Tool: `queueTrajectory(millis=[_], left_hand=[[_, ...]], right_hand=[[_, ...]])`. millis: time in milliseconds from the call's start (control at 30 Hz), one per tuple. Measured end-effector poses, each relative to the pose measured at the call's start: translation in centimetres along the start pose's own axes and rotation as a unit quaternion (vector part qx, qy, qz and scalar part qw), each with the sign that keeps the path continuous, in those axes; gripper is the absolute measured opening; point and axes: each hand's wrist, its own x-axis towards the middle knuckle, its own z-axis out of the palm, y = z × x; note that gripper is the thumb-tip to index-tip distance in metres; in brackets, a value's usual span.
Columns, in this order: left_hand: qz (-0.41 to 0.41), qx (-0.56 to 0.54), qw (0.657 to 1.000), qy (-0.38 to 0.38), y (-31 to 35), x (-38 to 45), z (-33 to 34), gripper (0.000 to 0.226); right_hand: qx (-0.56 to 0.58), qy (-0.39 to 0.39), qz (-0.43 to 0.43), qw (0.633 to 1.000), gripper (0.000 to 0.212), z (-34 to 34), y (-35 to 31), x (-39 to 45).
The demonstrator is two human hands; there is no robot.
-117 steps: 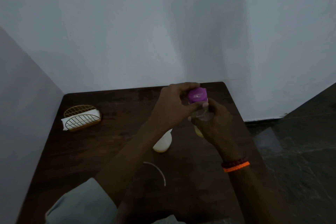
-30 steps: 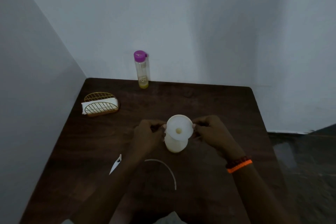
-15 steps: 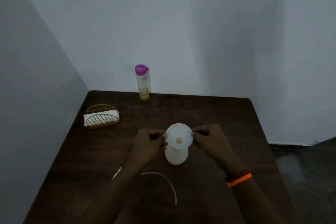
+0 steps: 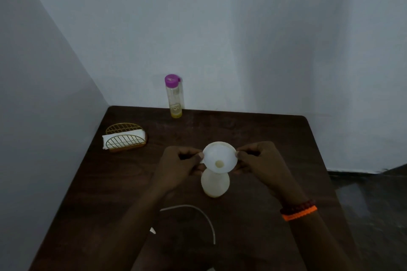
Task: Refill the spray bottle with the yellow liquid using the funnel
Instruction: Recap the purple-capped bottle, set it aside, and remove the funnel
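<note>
Two hands, left hand [image 4: 176,166] and right hand [image 4: 258,160], pinching one funnel [image 4: 219,160] seemingly atop one spray bottle [image 4: 214,183]

Orange and dark bead wristbands [image 4: 299,210]

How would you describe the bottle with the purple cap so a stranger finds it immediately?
Look along the far edge of the dark wooden table, against the wall. The clear bottle stands upright there, alone. Only it has a purple cap and a little yellow liquid at the bottom.

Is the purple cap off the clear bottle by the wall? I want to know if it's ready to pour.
No, the purple cap sits on top of the clear bottle, which stands upright at the table's far edge.
</note>
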Motion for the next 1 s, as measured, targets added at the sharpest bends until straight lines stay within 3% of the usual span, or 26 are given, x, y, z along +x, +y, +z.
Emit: queueTrajectory(millis=[300, 533, 767, 1000], left_hand=[[0.117, 0.098, 0.988, 0.017, 2.4, 1.8, -2.4, 0.012], [0.164, 0.217, 0.958, 0.09, 0.5, 9.0, -4.0, 0.019], [0.124, 0.276, 0.944, 0.132, -3.7, 18.0, -4.4, 0.018], [0.051, 0.259, 0.956, 0.131, -7.2, 24.0, -3.8, 0.018]], right_hand=[[-0.013, -0.007, -0.084, 0.996, 0.014, -0.9, -3.5, 2.5], [-0.075, -0.006, -0.143, 0.987, 0.02, 0.8, -3.0, 10.1], [-0.101, 0.01, -0.131, 0.986, 0.02, 4.8, 0.4, 19.1], [-0.103, 0.019, -0.093, 0.99, 0.021, 7.1, 3.2, 26.0]])
